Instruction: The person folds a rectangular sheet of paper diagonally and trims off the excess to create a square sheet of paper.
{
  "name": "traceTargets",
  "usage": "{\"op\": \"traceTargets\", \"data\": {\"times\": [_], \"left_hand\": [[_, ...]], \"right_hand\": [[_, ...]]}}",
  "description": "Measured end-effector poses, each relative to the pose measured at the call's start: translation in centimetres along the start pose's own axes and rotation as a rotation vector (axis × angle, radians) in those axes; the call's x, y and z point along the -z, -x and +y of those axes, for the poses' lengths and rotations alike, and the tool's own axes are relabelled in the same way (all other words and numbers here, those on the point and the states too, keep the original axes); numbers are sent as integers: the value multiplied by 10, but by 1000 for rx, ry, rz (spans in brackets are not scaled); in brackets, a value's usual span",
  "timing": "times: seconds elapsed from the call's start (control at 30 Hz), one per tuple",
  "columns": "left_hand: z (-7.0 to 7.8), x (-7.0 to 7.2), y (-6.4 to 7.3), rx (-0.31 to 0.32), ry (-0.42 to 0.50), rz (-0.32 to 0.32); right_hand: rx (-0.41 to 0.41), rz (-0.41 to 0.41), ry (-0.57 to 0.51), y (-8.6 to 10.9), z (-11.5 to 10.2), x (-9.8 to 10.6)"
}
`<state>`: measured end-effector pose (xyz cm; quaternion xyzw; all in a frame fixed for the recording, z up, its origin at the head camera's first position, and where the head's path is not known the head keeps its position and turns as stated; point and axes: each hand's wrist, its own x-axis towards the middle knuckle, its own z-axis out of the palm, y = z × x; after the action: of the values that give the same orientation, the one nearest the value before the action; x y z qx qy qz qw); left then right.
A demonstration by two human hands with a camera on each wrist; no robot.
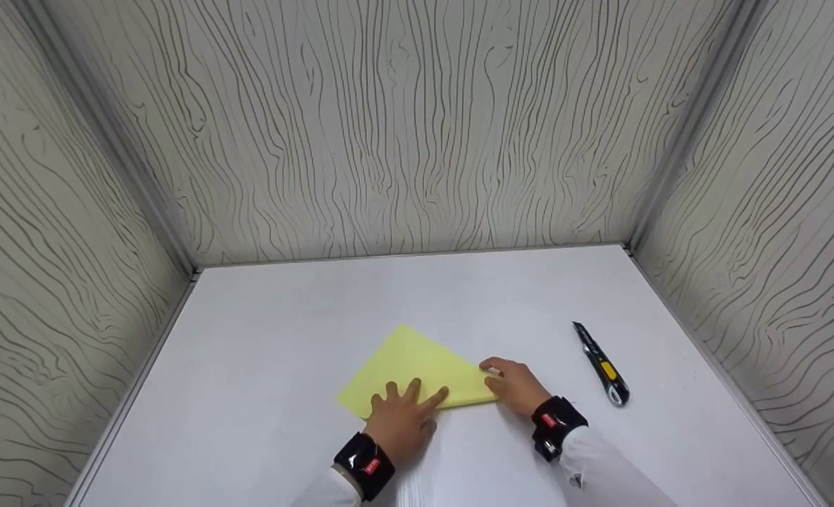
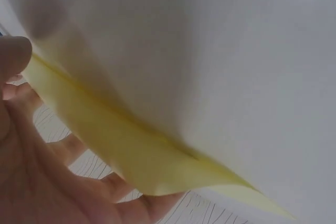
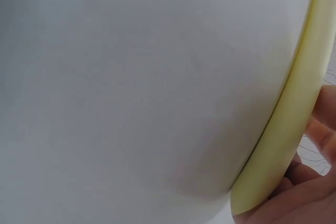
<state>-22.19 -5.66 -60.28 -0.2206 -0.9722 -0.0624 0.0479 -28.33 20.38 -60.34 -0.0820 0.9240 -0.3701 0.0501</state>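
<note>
Landmark: yellow paper (image 1: 417, 352), lying folded on the white table (image 1: 283, 317), its left corner free. Left black wristband (image 1: 365, 465) sits on the near-left side of the paper. Left hand (image 1: 399, 422) lies over the paper's near edge, fingers extended and spread wide, resting on the sheet from above and gripping nothing; thumb near the paper's near edge. Paper itself: judged very light, thin and flexible, likely to crease readily and to slip on a smooth top unless held down; a careless pull could wrinkle or tear it. Best hold: flat fingertips on the broad part, a light pinch at the folded near edge or a corner. The left wrist view shows that edge bowed, not fully flat. Right hand (image 1: 519, 387) is at the paper's right end, fingers bent and touching it, small gap between thumb and index finger; pinch or mere press, cannot tell. Right black wristband (image 1: 559, 422) is to the near right of the paper. Utility knife (image 1: 602, 364) lies farther right of the paper, well apart, untouched. Count: one paper (layers not countable), two hands, two wristbands, one knife, one table.
</note>
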Motion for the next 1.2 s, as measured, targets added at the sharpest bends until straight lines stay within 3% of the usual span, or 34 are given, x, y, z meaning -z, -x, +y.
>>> {"op": "traceTargets", "data": {"times": [0.33,0.63,0.73,0.97,1.2], "left_hand": [[0,2,-2,-26,-55,-29],[4,3,-3,-11,-107,-73],[4,3,-4,-13,-119,-71],[2,-1,-6,-12,-130,-81],[3,-3,-7,-7,-139,-101]], "right_hand": [[65,8,88,2,0,-2],[236,116,419,20,-15,-11],[266,98,490,29,-23,-16],[331,1,503,50,-43,-27],[312,-39,513,57,-40,-33]]}}
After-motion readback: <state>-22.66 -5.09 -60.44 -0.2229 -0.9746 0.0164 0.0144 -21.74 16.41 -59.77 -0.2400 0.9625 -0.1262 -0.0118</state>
